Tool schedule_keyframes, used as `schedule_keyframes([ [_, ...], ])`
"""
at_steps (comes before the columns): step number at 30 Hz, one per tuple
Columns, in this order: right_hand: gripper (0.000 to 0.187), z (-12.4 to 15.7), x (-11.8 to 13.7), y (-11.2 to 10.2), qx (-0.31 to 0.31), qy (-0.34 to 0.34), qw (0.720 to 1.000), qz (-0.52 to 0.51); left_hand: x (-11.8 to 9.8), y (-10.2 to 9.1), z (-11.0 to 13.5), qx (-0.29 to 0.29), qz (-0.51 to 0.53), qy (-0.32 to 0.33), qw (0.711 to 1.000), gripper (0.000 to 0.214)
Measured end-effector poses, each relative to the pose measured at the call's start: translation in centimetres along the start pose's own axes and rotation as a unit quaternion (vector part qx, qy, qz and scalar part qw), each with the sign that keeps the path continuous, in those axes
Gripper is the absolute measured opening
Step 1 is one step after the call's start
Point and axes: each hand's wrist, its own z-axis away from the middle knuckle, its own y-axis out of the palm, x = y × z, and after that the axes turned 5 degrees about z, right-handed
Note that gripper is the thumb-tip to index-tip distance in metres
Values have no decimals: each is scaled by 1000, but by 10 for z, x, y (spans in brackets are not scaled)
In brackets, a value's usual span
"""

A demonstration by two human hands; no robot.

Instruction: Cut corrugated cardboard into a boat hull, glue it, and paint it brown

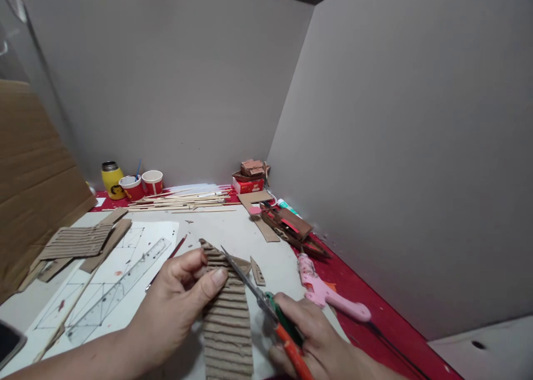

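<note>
My left hand [175,296] pinches a strip of corrugated cardboard [227,330] near its pointed upper end, thumb on the ridged face. In my right hand [308,330] is a pair of scissors [266,305] with orange and green handles. The blades point up and to the left and lie along the strip's right edge near the tip; whether cardboard sits between them, I cannot tell. Just right of the blades lies a small cut cardboard piece [257,271] on the pale work surface.
A pink glue gun [331,296] and a brown model boat [291,230] lie at right. To the left are a clear ruler [120,291] on a drawing [83,308] and ridged cardboard [77,241]. Wooden sticks [183,201], paper cups [152,183] and a yellow bottle [111,180] stand behind.
</note>
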Motion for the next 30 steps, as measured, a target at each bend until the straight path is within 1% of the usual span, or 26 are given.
schedule_keyframes([
  [3,34,-1,2,-1,-15,-15,1000,-4,-2,3,2,10,3,-3,1000,16],
  [6,36,-1,1,-2,-7,17,999,-50,-4,4,2,20,15,-5,1000,17],
  [8,39,1,-3,-2,-7,36,994,-98,-4,2,1,3,24,1,1000,18],
  [10,43,5,-7,-1,-25,62,984,-163,-4,-1,-1,-31,31,16,999,19],
  [12,48,8,-11,1,-15,107,961,-255,-3,-3,-3,-67,34,37,997,20],
  [15,56,10,-11,11,49,176,900,-396,1,-3,-4,-107,11,63,992,23],
  [17,63,9,-5,21,70,186,864,-462,6,-1,-4,-123,-11,69,990,24],
  [19,61,6,2,28,63,188,843,-500,11,2,-3,-127,-26,61,990,25],
  [21,50,3,9,32,43,196,841,-502,17,5,-1,-117,-25,43,992,25],
  [22,44,2,11,32,29,203,843,-497,20,6,0,-102,-20,27,994,26],
  [24,35,0,15,29,11,217,846,-488,24,8,1,-55,-15,-19,998,26],
  [26,32,0,15,23,12,226,844,-486,26,8,0,-4,-9,-63,998,22],
  [27,33,0,15,20,12,228,845,-484,26,8,0,12,-2,-77,997,20],
  [28,34,0,13,17,14,229,847,-480,25,7,-1,16,6,-83,996,18],
  [30,38,1,9,12,20,229,857,-461,19,3,-4,-8,21,-72,997,16],
])
